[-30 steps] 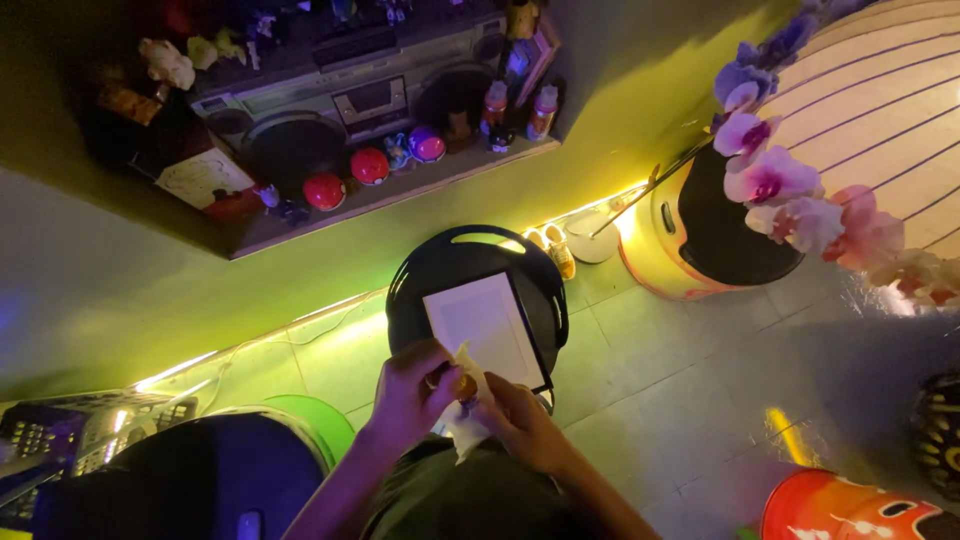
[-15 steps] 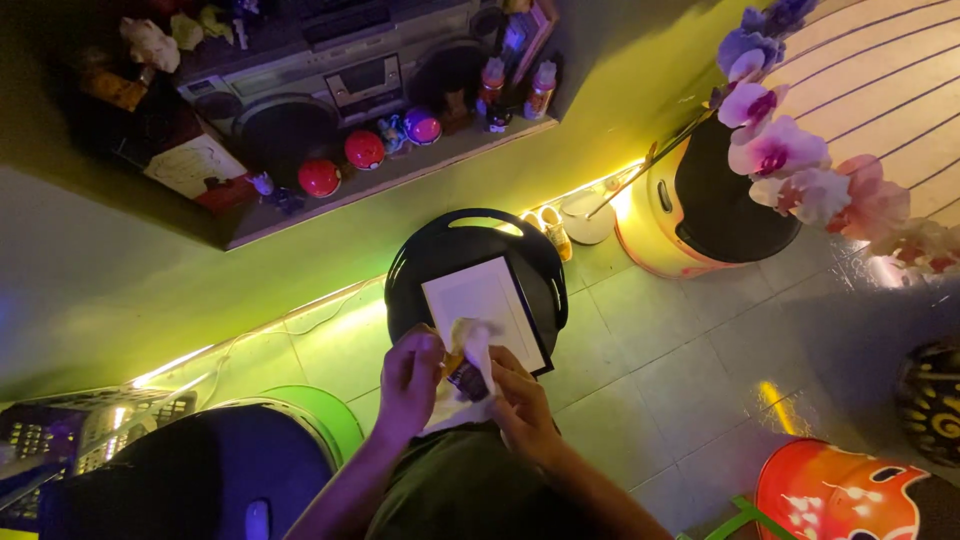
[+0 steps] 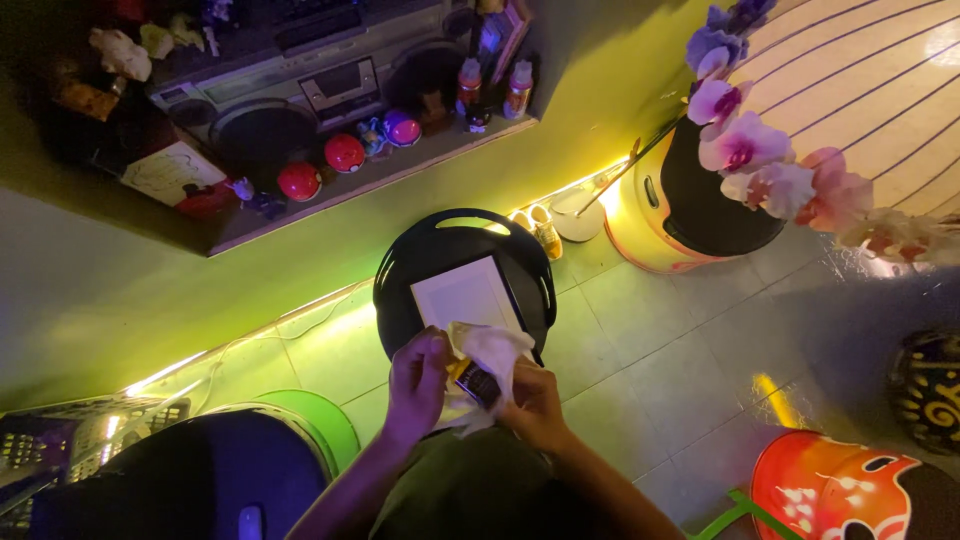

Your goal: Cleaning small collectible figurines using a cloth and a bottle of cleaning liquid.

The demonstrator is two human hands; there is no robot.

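We see both hands meet over the near edge of a white panel (image 3: 466, 296) lying on a round black stool (image 3: 400, 290). The left hand (image 3: 418, 385) pinches one end of a small dark tube (image 3: 478, 380), and the right hand (image 3: 535, 405) grips it through a white tissue (image 3: 495, 350). The tube sits between the hands, its long axis slanting from left hand down to right, both touching it.
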